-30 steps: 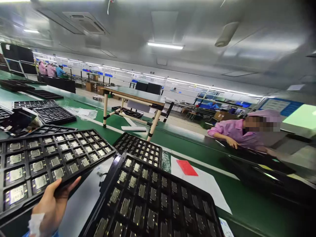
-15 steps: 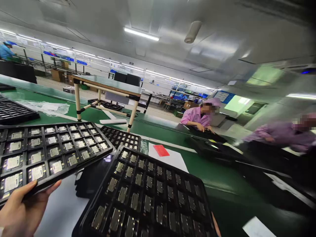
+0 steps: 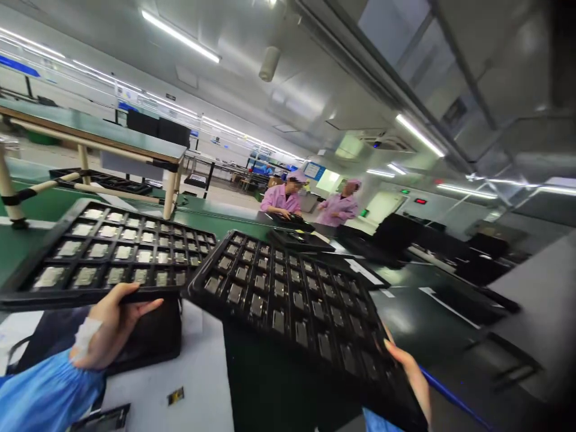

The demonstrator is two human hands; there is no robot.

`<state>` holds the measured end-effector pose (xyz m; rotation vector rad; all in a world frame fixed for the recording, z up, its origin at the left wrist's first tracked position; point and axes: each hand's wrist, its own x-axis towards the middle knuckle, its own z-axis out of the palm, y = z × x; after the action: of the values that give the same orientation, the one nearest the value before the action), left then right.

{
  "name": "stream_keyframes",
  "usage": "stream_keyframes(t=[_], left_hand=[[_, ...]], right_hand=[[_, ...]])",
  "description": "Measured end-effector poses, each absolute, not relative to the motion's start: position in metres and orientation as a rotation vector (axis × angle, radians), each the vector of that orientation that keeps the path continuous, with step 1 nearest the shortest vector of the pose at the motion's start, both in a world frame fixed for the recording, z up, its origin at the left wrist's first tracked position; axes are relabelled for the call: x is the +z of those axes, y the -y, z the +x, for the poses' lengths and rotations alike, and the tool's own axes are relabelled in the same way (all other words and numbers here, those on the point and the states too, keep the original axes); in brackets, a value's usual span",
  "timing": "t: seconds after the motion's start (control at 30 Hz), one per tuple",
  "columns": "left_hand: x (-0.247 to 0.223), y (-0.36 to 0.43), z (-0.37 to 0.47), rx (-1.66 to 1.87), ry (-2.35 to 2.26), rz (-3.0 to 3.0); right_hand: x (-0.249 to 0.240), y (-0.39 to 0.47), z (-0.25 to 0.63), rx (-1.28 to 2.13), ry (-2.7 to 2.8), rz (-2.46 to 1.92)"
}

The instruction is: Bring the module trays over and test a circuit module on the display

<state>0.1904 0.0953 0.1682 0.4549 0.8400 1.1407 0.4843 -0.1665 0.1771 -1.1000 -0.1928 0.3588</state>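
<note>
My left hand [image 3: 111, 324], in a blue sleeve with a white bandage at the wrist, grips the near edge of a black tray [image 3: 27, 297] filled with several small metal parts, held up at the left. My right hand [image 3: 410, 375] holds a second black tray [image 3: 211, 299] of the same parts from underneath at its right edge. Both trays hang above the bench, side by side, their inner edges close together.
A white sheet [image 3: 198, 378] with a small loose part [image 3: 175, 395] lies on the green bench below. A black box [image 3: 148, 336] sits under the left tray. A raised shelf on pipe legs [image 3: 103, 129] stands behind. Two people in pink coats [image 3: 281, 199] work further along among more black trays.
The view has swung to the right and both trays have risen. My right hand has come into sight under the right tray, and my left sleeve now shows.
</note>
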Motion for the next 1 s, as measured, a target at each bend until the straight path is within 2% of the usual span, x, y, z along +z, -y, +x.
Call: stream_keyframes(t=[0.2, 0.43, 0.67, 0.87, 1.0], left_hand=[[0.154, -0.063, 0.268, 0.814, -0.645, 0.532], [0.099, -0.013, 0.334, 0.333, -0.516, 0.551], [0.035, 0.005, 0.366, 0.029, -0.572, 0.614], [-0.001, -0.005, 0.384, 0.082, -0.746, 0.787], [-0.006, -0.017, 0.376, 0.208, -0.775, 0.845]], right_hand=[[0.221, 0.183, 0.501, 0.315, -0.01, -1.009], [0.215, 0.206, 0.52, 0.33, 0.098, -0.887], [0.211, 0.218, 0.505, 0.305, 0.051, -1.004], [0.197, 0.22, 0.491, 0.264, 0.081, -1.05], [0.187, 0.213, 0.486, 0.306, 0.089, -1.005]])
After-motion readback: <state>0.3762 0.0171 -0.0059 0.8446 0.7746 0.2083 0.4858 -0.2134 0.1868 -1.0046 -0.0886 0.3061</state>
